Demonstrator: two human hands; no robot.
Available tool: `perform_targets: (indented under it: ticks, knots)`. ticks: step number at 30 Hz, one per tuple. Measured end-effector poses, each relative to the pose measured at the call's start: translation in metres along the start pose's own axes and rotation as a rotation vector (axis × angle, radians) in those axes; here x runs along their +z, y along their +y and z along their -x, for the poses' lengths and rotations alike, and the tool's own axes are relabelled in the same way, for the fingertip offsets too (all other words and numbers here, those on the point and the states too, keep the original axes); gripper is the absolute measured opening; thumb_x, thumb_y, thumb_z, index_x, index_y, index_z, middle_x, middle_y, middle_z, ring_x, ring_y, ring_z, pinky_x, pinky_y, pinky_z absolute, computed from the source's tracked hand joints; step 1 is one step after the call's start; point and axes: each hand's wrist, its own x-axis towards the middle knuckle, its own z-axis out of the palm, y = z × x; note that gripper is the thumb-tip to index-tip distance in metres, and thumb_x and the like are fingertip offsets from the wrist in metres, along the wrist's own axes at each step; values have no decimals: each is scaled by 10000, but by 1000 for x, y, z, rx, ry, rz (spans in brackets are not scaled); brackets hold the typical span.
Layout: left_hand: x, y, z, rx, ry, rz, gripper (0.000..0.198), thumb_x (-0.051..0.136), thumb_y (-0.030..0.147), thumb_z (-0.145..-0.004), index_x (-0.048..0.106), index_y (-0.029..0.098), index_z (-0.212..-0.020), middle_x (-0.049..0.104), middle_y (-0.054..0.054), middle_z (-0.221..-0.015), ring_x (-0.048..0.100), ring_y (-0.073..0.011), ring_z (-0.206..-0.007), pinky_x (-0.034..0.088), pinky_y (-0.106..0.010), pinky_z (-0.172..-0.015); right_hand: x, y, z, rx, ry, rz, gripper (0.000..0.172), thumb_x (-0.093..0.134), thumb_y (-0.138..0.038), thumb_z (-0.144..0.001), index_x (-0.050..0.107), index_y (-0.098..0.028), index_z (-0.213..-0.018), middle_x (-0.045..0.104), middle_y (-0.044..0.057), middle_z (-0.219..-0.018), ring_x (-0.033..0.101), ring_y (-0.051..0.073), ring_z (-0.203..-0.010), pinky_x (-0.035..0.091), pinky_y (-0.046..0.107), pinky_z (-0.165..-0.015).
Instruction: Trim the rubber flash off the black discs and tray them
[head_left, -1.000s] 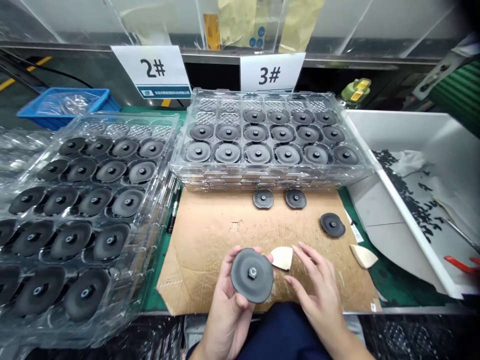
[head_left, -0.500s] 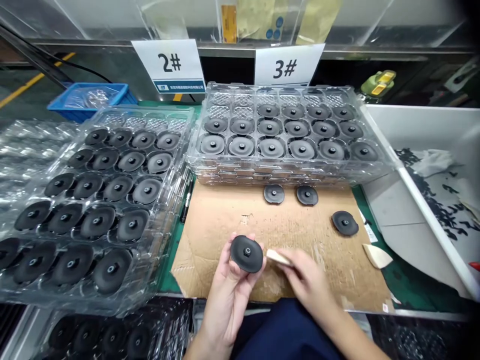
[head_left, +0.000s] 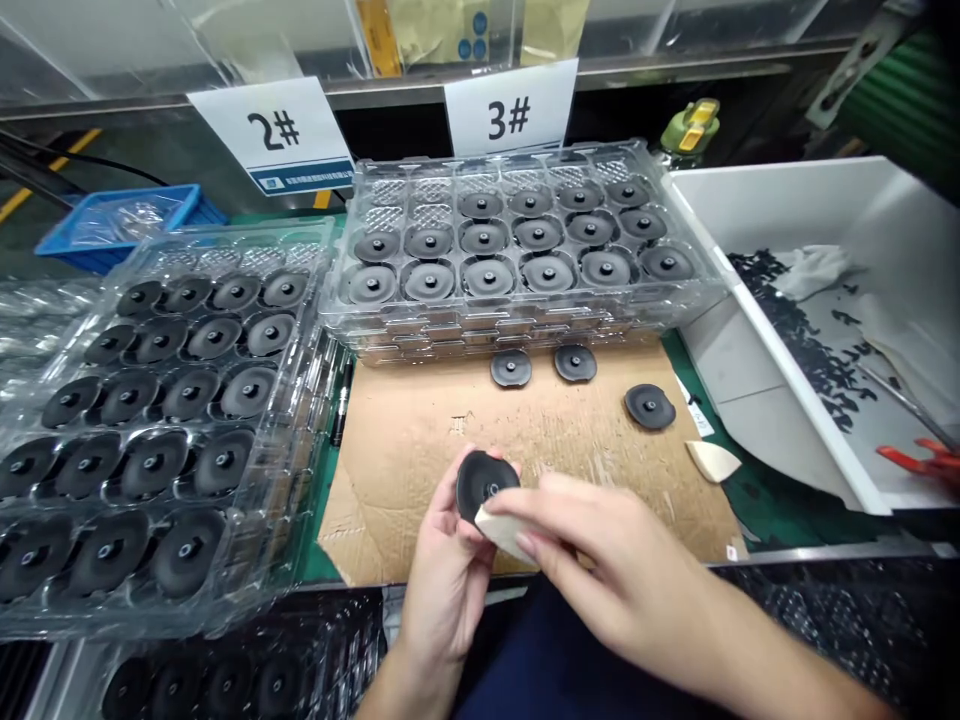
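Left hand (head_left: pixel 445 577): palm up, fingers curled narrowly round the rim of a black rubber disc (head_left: pixel 480 484), holding it tilted on edge.

Right hand (head_left: pixel 600 540): fingers lying close together across a cream wedge pad (head_left: pixel 504 532), holding it with its tip against the lower face of the disc.

Held disc: above the left palm, over the near edge of a cardboard sheet (head_left: pixel 420 450); its central metal nut is partly hidden by the right hand.

Loose discs: three flat on the cardboard, forward of the right hand: two (head_left: pixel 511 368) (head_left: pixel 575 362) beside the tray, one (head_left: pixel 649 406) further right.

Second wedge pad (head_left: pixel 712 461): forward and right of the right hand, at the cardboard's edge.

Tray stack ahead (head_left: pixel 525 170): clear blister trays directly forward of both hands, with rows of matching discs; some pockets at the far end hold none.

Tray stack left (head_left: pixel 315 260): clear trays of discs, left of the left hand.

Signs: printed cards "2#" (head_left: pixel 270 135) and "3#" (head_left: pixel 510 107) behind the trays; the small text on the blue strip of "2#" is too small to read.

White bin (head_left: pixel 795 395): right of the right hand, holding black scraps (head_left: pixel 806 330) and a red-handled tool (head_left: pixel 919 458).
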Motion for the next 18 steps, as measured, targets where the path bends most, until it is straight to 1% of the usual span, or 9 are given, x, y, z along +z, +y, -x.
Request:
perform_targets:
  ticks: [4, 6, 8, 9, 11, 13, 14, 16, 18]
  knots:
    - [9, 3, 2, 2, -11, -42, 477, 721, 314, -649, 579, 240, -1098, 668, -40, -1029, 616, -197, -963, 501, -262, -829, -1, 5, 2, -101, 277, 19, 330, 411, -131, -880, 519, -157, -1190, 609, 60, -1003, 559, 162, -906, 454, 291, -824]
    - [11, 4, 2, 0, -10, -63, 449, 715, 321, -654, 590, 245, -1078, 663, -32, -1045, 623, -196, -950, 496, -276, -847, -3, 6, 9, -142, 238, -54, 353, 421, -105, -871, 499, -148, -1213, 612, 56, -1015, 562, 143, -907, 463, 261, -819]
    - [12, 5, 3, 19, 12, -75, 453, 717, 308, -653, 583, 274, -1084, 643, -14, -1100, 621, -195, -962, 499, -276, -847, -7, 6, 15, -101, 100, -128, 329, 449, -89, -858, 543, -186, -1157, 620, 18, -972, 570, 107, -862, 471, 203, -777]
    - [12, 4, 3, 23, 17, -82, 462, 727, 299, -642, 584, 280, -1081, 639, -9, -1110, 617, -196, -974, 498, -274, -848, -9, 6, 17, -64, 78, -145, 308, 459, -90, -854, 565, -198, -1122, 619, 5, -953, 570, 96, -849, 469, 185, -769]
    - [16, 1, 3, -2, -7, -104, 454, 751, 292, -609, 609, 258, -1038, 658, -20, -1068, 606, -210, -999, 492, -278, -861, -12, 7, 17, -24, 182, -130, 293, 455, -107, -860, 568, -191, -1116, 610, 12, -957, 567, 102, -860, 461, 196, -796]
    - [20, -2, 4, -48, -32, -122, 426, 759, 281, -598, 628, 239, -1001, 676, -33, -1018, 595, -224, -1019, 479, -301, -887, -13, 9, 16, -74, 309, -96, 322, 434, -123, -871, 528, -160, -1176, 603, 43, -1001, 562, 129, -900, 453, 242, -837]
    - [21, -2, 5, -62, -32, -121, 431, 758, 289, -599, 628, 242, -1007, 677, -36, -1018, 592, -229, -1024, 476, -312, -895, -14, 9, 17, -116, 320, -96, 337, 430, -125, -873, 508, -147, -1200, 603, 53, -1023, 561, 138, -916, 451, 255, -847]
    - [24, 0, 5, -68, -20, -105, 455, 752, 288, -606, 615, 274, -1040, 663, -21, -1070, 603, -223, -1006, 496, -309, -866, -18, 11, 25, -160, 224, -114, 336, 440, -112, -869, 514, -154, -1194, 614, 44, -1012, 566, 129, -910, 455, 238, -833]
    - [26, 2, 5, -76, -45, -95, 460, 755, 250, -605, 614, 300, -1041, 654, 2, -1096, 623, -201, -965, 522, -272, -807, -27, 12, 39, -104, 117, -117, 309, 463, -95, -856, 555, -187, -1136, 625, 15, -952, 576, 102, -854, 465, 191, -772]
